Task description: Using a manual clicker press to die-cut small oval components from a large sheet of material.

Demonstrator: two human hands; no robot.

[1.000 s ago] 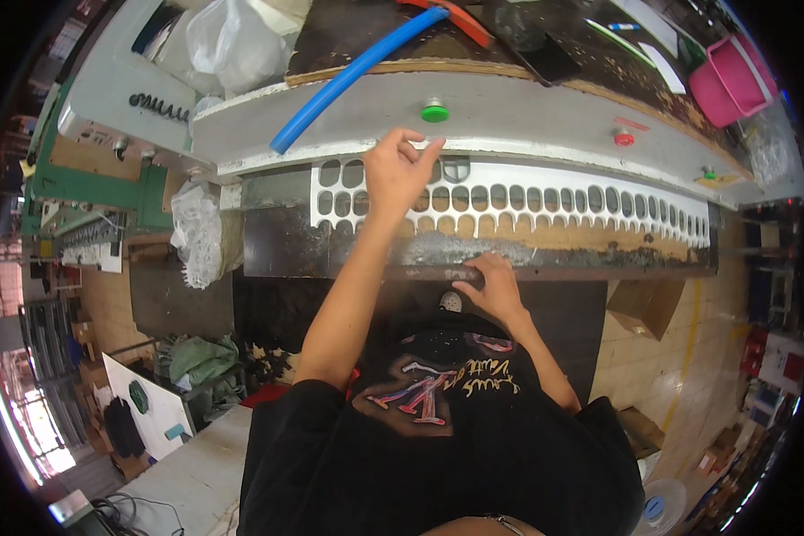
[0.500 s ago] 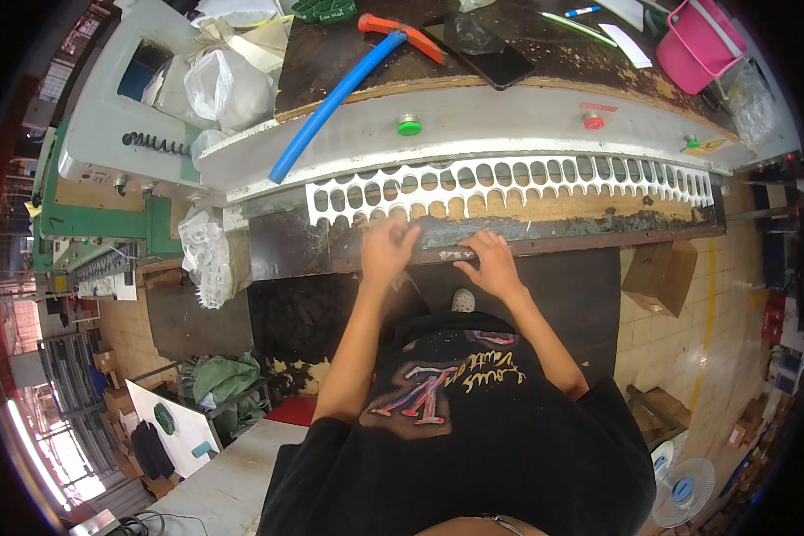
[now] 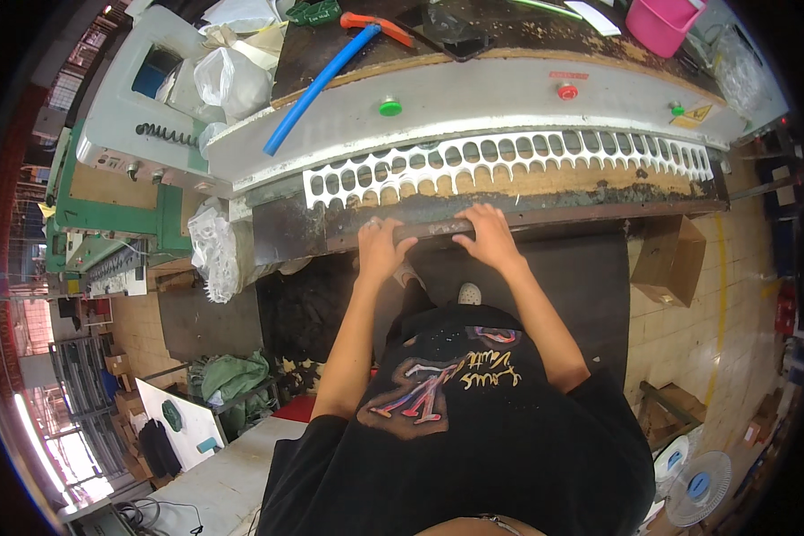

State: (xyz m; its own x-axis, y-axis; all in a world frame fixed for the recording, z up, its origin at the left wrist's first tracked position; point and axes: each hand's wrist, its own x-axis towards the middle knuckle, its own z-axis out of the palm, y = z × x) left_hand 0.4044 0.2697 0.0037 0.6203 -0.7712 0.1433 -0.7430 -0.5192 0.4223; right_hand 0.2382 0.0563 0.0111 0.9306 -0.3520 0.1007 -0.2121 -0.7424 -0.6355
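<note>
My left hand (image 3: 382, 247) rests on the front edge of a dark machine bed (image 3: 286, 222), its fingers on the edge and its thumb held apart. A little to the right, my right hand (image 3: 493, 238) lies on the same edge, fingers stretched forward and thumb pointing inward. Neither hand holds a loose thing. Just beyond them, along the bed, runs a long white sheet (image 3: 453, 159) punched with rows of oval holes. Its near side ends in open, pointed scallops. My hands stay apart from it.
A hammer-like tool (image 3: 323, 87) with orange head and blue handle lies on the worn shelf. Green (image 3: 390, 108) and red (image 3: 567, 91) buttons sit on the grey beam. A pink bucket (image 3: 659, 25) stands far right, a cardboard box (image 3: 669, 261) below. White scraps (image 3: 213, 250) hang left.
My left hand has come down from near the sheet onto the bed's front edge. My right hand stays at the edge. The whole view has shifted slightly.
</note>
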